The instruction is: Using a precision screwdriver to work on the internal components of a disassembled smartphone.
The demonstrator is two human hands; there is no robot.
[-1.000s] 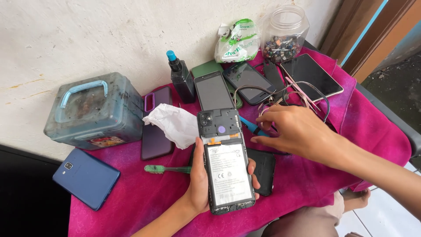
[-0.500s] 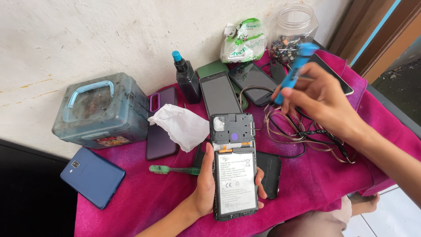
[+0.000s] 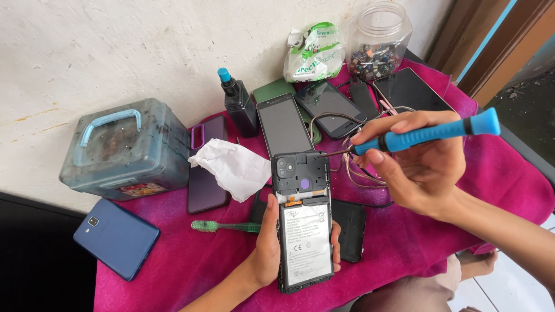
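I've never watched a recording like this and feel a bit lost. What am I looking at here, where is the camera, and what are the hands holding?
There is no machine here: these are a person's two bare hands, filmed by a camera worn on their head and looking down at a table covered with a pink cloth. The left hand holds an opened phone with its back cover off, so the battery shows. The right hand holds a blue screwdriver, its tip at the phone's top right corner. Around them lie several other phones, a crumpled white tissue, a green toothbrush, a small dark bottle, a grey plastic box, a clear jar of small parts and some thin cables.
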